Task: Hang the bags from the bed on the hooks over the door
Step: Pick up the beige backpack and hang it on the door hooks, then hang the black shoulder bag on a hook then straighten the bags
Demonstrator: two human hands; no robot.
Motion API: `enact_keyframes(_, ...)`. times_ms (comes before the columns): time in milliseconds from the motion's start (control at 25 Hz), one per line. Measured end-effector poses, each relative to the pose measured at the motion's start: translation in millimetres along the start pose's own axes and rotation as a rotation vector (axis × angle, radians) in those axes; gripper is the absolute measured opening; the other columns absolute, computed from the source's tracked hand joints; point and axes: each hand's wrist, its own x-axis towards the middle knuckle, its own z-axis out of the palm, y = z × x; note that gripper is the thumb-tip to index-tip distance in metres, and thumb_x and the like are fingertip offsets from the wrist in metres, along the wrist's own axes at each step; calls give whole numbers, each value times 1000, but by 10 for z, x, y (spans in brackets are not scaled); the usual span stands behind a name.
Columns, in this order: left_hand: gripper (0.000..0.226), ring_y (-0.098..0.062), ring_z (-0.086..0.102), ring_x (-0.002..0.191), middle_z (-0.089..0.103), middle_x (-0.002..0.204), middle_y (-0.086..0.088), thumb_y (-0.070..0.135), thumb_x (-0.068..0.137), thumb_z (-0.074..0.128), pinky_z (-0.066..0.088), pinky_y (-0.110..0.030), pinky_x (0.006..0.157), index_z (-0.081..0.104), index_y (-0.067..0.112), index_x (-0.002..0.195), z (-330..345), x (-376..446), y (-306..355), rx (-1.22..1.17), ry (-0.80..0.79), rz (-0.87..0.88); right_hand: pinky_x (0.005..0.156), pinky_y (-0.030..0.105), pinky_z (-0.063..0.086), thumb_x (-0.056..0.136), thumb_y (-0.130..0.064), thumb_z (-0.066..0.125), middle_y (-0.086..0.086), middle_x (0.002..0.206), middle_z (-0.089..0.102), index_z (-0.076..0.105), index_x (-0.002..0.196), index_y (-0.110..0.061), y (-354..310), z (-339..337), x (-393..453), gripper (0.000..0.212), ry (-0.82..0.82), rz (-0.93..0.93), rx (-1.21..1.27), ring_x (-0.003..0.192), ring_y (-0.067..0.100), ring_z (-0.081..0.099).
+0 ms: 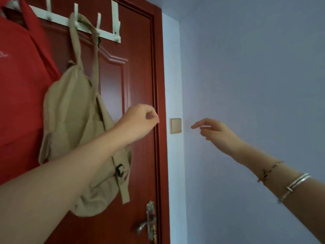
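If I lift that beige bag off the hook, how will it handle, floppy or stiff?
Probably floppy: the beige bag sags and creases below its straps. Likely light, since it looks slack and half empty. Its loose buckle strap dangles, so it may swing or snag.

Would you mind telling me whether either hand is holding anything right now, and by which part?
Nothing is held. The left hand is loosely closed and empty; the right hand is open. The beige backpack hangs on the hook rack.

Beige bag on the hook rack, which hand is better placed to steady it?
Left. The left hand is loosely closed in front of the door beside the beige bag, its forearm crossing it. The right hand reaches toward the wall switch.
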Motion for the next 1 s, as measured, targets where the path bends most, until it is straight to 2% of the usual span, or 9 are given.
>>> enact_keyframes(80, 20, 0, 58, 71, 69, 96, 8, 18, 83, 51, 36, -11, 55, 70, 21, 82, 408, -222, 466, -84, -61, -6, 74, 36, 33, 85, 1, 42, 37, 121, 52, 66, 89, -25, 226, -605, -537, 35, -7, 69, -53, 81, 32, 46)
enact_keyframes(200, 19, -12, 64, 89, 73, 94, 0, 14, 83, 52, 38, -6, 62, 71, 13, 83, 1034, -535, 1254, -249, -139, -3, 74, 38, 31, 86, 0, 44, 40, 121, 50, 66, 86, -26, 515, -1458, -1336, 34, 11, 203, -107, 97, 59, 50)
enact_keyframes(320, 18, -16, 66, 86, 74, 92, -6, 11, 83, 53, 40, -14, 58, 71, 12, 82, 1774, -964, 2225, -386, -289, 30, 76, 35, 36, 88, -2, 46, 35, 119, 55, 66, 86, -28, 781, -2291, -2284, 32, 60, 313, -160, 92, 48, 55)
enact_keyframes(440, 19, -15, 64, 74, 75, 90, -9, 8, 83, 53, 41, -9, 52, 71, 10, 80, 2479, -1437, 3310, -517, -490, 110, 80, 36, 44, 89, -1, 46, 22, 119, 62, 65, 92, -22, 1028, -3093, -3265, 29, 212, 449, -181, 109, 43, 55)
enact_keyframes(480, 19, -13, 65, 75, 75, 90, -8, 9, 83, 52, 46, -10, 58, 71, 11, 79, 2708, -1594, 3682, -558, -566, 135, 84, 38, 45, 89, 1, 46, 15, 116, 64, 64, 93, -19, 1089, -3355, -3615, 28, 267, 507, -185, 113, 39, 55)
enact_keyframes(560, 19, -16, 67, 86, 74, 89, -4, 11, 84, 52, 53, -28, 82, 70, 14, 78, 3083, -1847, 4296, -632, -677, 185, 85, 36, 46, 88, 3, 45, 4, 110, 63, 63, 95, -16, 1220, -3777, -4193, 27, 372, 613, -185, 114, 31, 56)
enact_keyframes(720, 19, -19, 68, 89, 74, 85, -1, 11, 82, 51, 54, -34, 82, 69, 14, 77, 3828, -2415, 5702, -746, -875, 323, 71, 23, 48, 88, 1, 46, -3, 97, 62, 64, 95, -17, 1465, -4701, -5517, 26, 623, 834, -240, 95, 19, 56)
enact_keyframes(920, 19, -25, 68, 87, 74, 80, -6, 8, 79, 53, 53, -43, 87, 67, 16, 68, 4755, -3056, 7211, -843, -1106, 507, 75, 32, 41, 87, 4, 45, 18, 120, 63, 61, 84, -18, 1732, -5653, -6969, 27, 872, 1058, -308, 115, 34, 56)
enact_keyframes(1000, 18, -27, 68, 88, 75, 84, -9, 10, 79, 55, 52, -43, 86, 68, 17, 68, 5166, -3305, 7838, -864, -1177, 591, 75, 32, 43, 87, 3, 44, 16, 122, 62, 59, 80, -22, 1846, -6015, -7500, 30, 947, 1150, -353, 114, 32, 57)
